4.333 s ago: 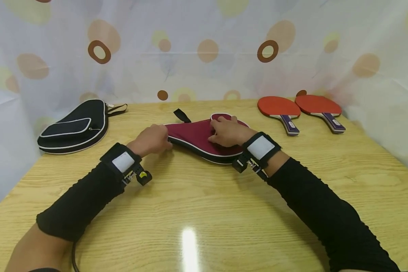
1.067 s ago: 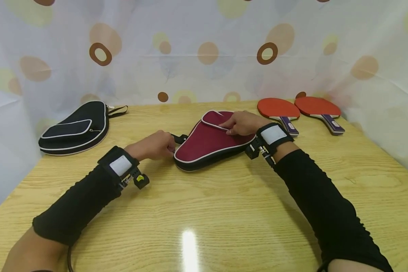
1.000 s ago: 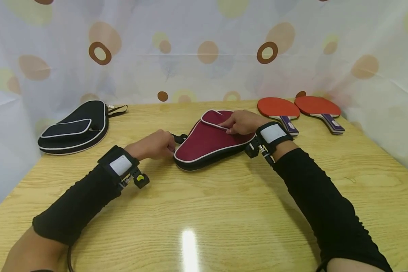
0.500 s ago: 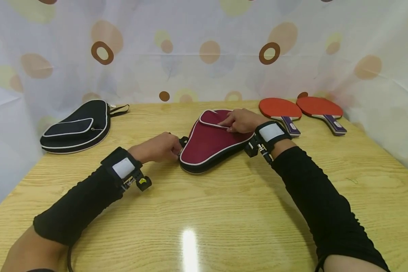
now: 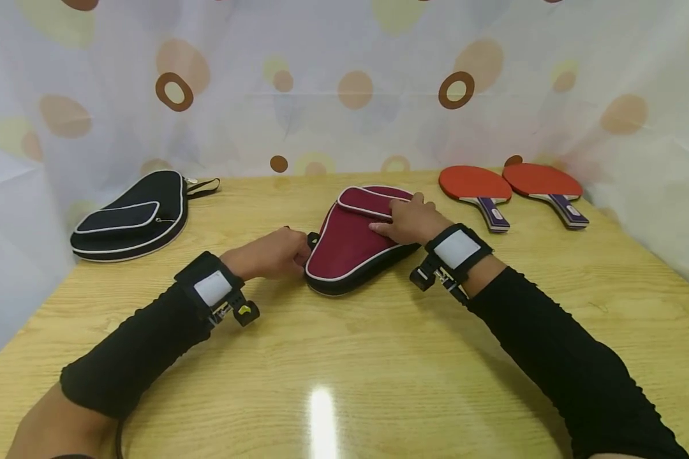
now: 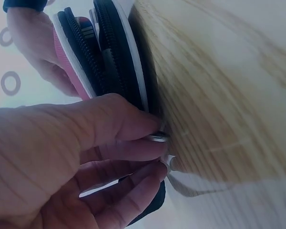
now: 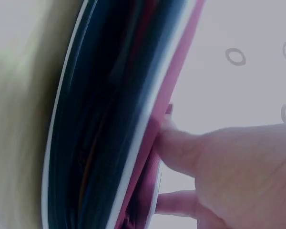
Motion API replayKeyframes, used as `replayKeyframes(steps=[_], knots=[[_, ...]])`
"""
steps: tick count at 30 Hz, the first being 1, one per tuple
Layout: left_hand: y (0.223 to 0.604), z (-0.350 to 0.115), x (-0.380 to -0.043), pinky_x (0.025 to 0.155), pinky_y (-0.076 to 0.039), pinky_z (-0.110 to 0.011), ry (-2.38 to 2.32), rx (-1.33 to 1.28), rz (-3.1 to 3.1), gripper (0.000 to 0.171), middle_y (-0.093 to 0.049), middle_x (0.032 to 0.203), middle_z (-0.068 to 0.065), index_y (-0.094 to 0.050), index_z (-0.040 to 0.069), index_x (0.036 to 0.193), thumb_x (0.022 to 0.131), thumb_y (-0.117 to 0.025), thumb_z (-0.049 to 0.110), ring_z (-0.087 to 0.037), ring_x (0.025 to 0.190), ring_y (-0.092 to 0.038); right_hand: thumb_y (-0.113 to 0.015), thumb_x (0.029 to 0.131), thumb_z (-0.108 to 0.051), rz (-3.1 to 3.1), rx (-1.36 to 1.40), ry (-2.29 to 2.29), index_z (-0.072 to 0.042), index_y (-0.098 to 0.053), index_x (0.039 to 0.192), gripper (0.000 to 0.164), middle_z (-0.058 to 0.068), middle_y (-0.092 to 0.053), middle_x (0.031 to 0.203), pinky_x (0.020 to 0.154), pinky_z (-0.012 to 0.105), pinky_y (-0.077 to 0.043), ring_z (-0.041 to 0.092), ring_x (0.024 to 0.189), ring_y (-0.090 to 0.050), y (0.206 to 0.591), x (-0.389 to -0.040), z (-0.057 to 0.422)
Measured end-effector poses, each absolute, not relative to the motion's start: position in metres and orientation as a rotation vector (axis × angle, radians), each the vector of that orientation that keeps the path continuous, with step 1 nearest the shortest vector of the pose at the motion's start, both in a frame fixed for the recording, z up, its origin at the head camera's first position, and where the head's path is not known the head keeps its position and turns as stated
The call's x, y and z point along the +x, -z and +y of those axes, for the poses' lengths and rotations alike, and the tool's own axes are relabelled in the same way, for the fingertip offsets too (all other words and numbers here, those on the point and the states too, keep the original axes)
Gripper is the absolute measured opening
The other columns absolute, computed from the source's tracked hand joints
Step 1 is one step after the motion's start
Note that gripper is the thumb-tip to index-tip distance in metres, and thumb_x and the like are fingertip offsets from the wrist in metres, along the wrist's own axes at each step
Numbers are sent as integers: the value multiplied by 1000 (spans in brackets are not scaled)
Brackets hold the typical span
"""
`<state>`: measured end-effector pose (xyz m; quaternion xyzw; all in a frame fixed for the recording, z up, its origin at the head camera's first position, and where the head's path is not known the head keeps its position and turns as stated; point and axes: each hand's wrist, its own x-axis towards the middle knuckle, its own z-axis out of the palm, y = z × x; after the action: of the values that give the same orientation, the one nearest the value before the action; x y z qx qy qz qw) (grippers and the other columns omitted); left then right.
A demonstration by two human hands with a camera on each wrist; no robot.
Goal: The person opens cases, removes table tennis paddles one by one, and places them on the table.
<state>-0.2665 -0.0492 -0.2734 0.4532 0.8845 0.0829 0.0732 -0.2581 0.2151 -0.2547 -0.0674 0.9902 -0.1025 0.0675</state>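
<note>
In the middle of the table lies a maroon table tennis bat case (image 5: 353, 245) with white piping, its narrow end towards me. My left hand (image 5: 278, 253) is at that end. In the left wrist view its thumb and index finger pinch a small metal zipper pull (image 6: 157, 137). Further along, the zipper (image 6: 83, 45) gapes, and something striped shows inside. My right hand (image 5: 414, 220) rests on top of the case, over the front pocket (image 5: 367, 202). From the right wrist view, the thumb presses the maroon cover and the side of the case stands apart, with a dark inside.
A black bat case (image 5: 134, 217) with a wrist loop lies at the back left. Two red table tennis bats (image 5: 475, 183) with purple handles lie at the back right. A patterned white curtain (image 5: 344, 83) stands behind the wooden table (image 5: 264, 382).
Since the earliest frame, the maroon case has turned, bringing its narrow end nearer me. Over the last second it slid slightly right, and my right fingers spread across the pocket.
</note>
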Motion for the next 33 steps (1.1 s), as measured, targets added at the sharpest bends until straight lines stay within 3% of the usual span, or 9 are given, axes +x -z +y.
replayKeyframes(steps=[9, 13, 18, 23, 33], knots=[[268, -45, -266, 68, -37, -28, -238, 1360, 2639, 12, -53, 78, -1, -69, 7, 73, 83, -68, 0, -16, 76, -45, -53, 104, -42, 2972, -334, 273, 4, -61, 102, 46, 22, -61, 101, 98, 55, -30, 45, 113, -44, 252, -265, 216], [267, -42, -263, 65, -33, -27, -233, 1390, 2633, 19, -43, 73, 1, -60, 8, 67, 82, -69, -1, -14, 73, -41, -52, 105, -41, 2956, -406, 242, 6, -63, 117, 50, 22, -64, 105, 97, 55, -29, 45, 116, -43, 254, -273, 219], [266, -37, -257, 64, -31, -26, -222, 1428, 2633, 26, -39, 74, 0, -51, 8, 64, 80, -69, -4, -14, 71, -37, -50, 106, -41, 2929, -454, 230, 6, -50, 143, 60, 26, -58, 133, 101, 55, -26, 46, 130, -37, 255, -283, 222], [271, -32, -253, 65, -32, -26, -173, 1432, 2641, 26, -42, 75, 0, -52, 8, 65, 81, -71, -2, -16, 73, -39, -49, 106, -41, 2895, -484, 232, 6, -42, 149, 64, 27, -49, 146, 104, 56, -25, 45, 138, -32, 257, -292, 224], [272, -23, -248, 64, -29, -24, -183, 1466, 2610, 37, -35, 71, 2, -43, 11, 61, 79, -74, 1, -14, 71, -36, -50, 106, -37, 2854, -521, 266, 2, -38, 153, 62, 29, -44, 148, 106, 56, -22, 43, 140, -30, 258, -304, 229]])
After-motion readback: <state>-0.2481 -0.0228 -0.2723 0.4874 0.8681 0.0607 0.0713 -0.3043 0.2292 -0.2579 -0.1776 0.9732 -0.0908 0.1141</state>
